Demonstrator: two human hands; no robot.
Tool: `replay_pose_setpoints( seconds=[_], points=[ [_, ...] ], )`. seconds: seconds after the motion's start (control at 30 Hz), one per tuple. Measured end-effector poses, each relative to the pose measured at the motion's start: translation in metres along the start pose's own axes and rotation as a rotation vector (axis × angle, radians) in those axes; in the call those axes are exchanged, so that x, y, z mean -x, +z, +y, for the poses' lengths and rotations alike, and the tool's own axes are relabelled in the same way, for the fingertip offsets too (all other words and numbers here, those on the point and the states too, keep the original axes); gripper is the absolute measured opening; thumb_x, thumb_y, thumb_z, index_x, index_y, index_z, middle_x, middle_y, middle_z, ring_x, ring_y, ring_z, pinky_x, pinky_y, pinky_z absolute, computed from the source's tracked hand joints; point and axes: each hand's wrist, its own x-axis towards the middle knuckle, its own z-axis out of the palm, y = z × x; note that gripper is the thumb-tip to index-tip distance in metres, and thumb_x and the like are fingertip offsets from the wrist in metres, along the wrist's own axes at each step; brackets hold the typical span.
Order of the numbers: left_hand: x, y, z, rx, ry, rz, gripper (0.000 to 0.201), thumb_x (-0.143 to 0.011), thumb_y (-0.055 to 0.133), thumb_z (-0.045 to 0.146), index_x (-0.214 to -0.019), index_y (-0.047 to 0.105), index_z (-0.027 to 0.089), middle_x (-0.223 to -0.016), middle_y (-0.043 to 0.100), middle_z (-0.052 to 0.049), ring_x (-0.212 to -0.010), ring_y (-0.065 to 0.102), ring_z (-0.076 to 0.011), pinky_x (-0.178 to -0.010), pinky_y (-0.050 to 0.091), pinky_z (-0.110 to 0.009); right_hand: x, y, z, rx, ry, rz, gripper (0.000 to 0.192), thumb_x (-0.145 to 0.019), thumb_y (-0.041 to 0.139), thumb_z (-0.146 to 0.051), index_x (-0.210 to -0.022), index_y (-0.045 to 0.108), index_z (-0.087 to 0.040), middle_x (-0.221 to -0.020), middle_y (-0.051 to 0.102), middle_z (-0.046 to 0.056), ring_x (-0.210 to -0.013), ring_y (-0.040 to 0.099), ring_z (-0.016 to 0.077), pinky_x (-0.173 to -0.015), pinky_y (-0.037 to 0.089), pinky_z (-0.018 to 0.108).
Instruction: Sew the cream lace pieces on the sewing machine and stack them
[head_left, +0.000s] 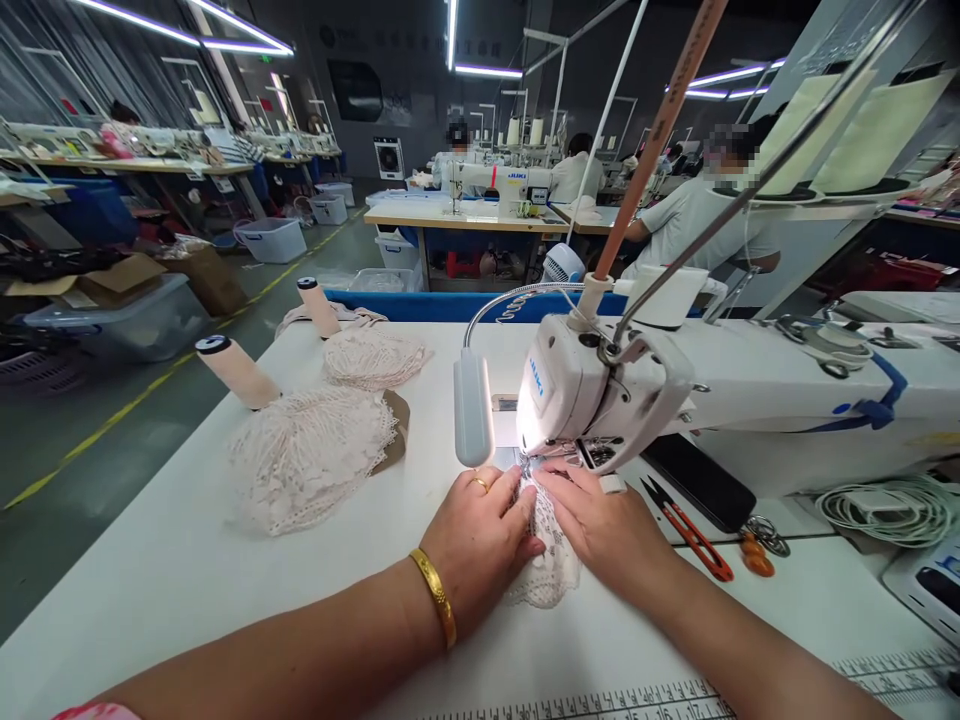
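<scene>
A piece of white lace (pixel 551 565) lies on the machine bed beneath the head of a white sewing machine (pixel 570 370). My left hand (pixel 480 530), with a ring and a gold bangle, has its fingers bent onto the lace's left side close to the needle area. On the other side, my right hand (pixel 611 520) presses its fingertips on the lace, right by the presser foot. Both hands hide part of the lace, and the needle itself is hard to make out. A lit lamp (pixel 474 410) shines on this spot from the left.
Lace stacks (pixel 311 455) and thread cones (pixel 236 370) sit at the left of the table (pixel 172 580). Right of the machine head lie orange thread snips (pixel 686 530), a black phone (pixel 701 482) and coiled cable (pixel 889 510). A printed ruler (pixel 637 700) runs along the front. Co-workers sit farther back.
</scene>
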Motion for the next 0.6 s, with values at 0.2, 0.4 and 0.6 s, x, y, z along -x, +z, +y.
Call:
replay_pose_setpoints(
  seconds=[0.2,0.4,0.6],
  points=[
    [0.0007,-0.0019,0.0007,0.011,-0.009,-0.005,0.040,-0.096,0.075,0.027,-0.132,0.066,0.011,-0.136,0.066,-0.015,-0.107,0.062,-0.0336,-0.090,0.059,-0.051,0.0014,0.0016,-0.0003,0.021,0.023,0.009,0.036,-0.094,0.051,-0.006,-0.114,0.076,-0.024,-0.110,0.077,0.007,-0.086,0.069,0.0228,-0.068,0.050,0.032],
    [-0.0007,-0.0008,-0.0014,0.004,-0.006,0.022,0.040,-0.095,0.075,0.026,-0.131,0.066,0.013,-0.138,0.065,-0.014,-0.109,0.062,-0.0333,-0.092,0.057,-0.051,0.0009,0.0053,0.0025,0.006,0.008,0.039,0.036,-0.098,0.049,-0.010,-0.119,0.075,-0.024,-0.114,0.076,0.009,-0.103,0.069,0.0264,-0.080,0.055,0.034],
    [-0.0034,-0.0039,-0.0035,0.036,-0.028,0.004,0.032,-0.094,0.075,0.024,-0.124,0.067,0.016,-0.135,0.067,-0.012,-0.107,0.062,-0.0329,-0.090,0.056,-0.051,-0.0017,0.0049,0.0031,0.000,0.013,0.044,0.036,-0.097,0.050,-0.010,-0.119,0.075,-0.024,-0.114,0.076,0.009,-0.100,0.069,0.0264,-0.077,0.055,0.034]
  ],
)
